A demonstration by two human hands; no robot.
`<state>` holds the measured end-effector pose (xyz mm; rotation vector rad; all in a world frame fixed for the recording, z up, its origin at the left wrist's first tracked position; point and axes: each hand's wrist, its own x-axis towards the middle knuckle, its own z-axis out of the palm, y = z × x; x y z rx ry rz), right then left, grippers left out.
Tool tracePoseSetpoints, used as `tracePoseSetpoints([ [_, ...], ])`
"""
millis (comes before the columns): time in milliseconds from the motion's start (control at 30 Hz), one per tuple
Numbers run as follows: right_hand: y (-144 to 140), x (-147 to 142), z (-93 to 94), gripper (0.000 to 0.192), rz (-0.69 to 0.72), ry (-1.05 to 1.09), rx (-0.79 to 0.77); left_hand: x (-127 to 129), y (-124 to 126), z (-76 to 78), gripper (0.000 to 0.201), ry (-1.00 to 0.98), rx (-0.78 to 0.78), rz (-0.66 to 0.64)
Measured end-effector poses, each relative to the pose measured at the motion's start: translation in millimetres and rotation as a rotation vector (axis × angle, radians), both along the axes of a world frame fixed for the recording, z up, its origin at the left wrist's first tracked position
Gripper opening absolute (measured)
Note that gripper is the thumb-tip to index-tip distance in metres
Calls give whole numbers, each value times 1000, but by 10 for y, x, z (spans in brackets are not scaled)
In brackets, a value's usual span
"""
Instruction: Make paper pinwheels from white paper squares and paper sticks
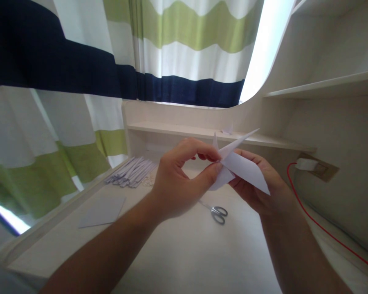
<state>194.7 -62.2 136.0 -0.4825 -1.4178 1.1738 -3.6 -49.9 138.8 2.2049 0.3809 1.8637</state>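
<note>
Left hand [171, 183] pinching folded paper [242, 165], right hand [260, 188] beneath, scissors [216, 212] below

A room in a home, likely a bedroom or study corner. A pale wooden desk [184, 253] with built-in shelves [325, 85] stands against a window hung with curtains [178, 45] striped in navy, green and white. On the desk lie scissors [217, 213], a sheet of paper [102, 210] and a pile of paper strips [130, 171]. A red cable [322, 228] runs from a wall socket [320, 170].
</note>
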Motion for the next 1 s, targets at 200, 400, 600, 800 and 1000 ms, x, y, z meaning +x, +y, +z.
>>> tracePoseSetpoints([
  [200, -55, -29, 76, 20, -74, -27, -1, -19, 8, 26, 12, 15, -19, 12],
  [400, -62, -24, 61, 20, -202, -67, 69, -74, 37, 56, 13, 33, -46, -31],
  [600, -151, -115, 35, 15, -488, -148, 222, -130, 114, 71, 11, 71, -76, -41],
  [800, -139, -169, 6, 13, -552, -238, 320, -162, 230, 86, 5, 99, -145, 0],
  [1000, -62, -166, -11, 10, -529, -245, 294, -168, 335, 84, 2, 138, -215, -27],
])
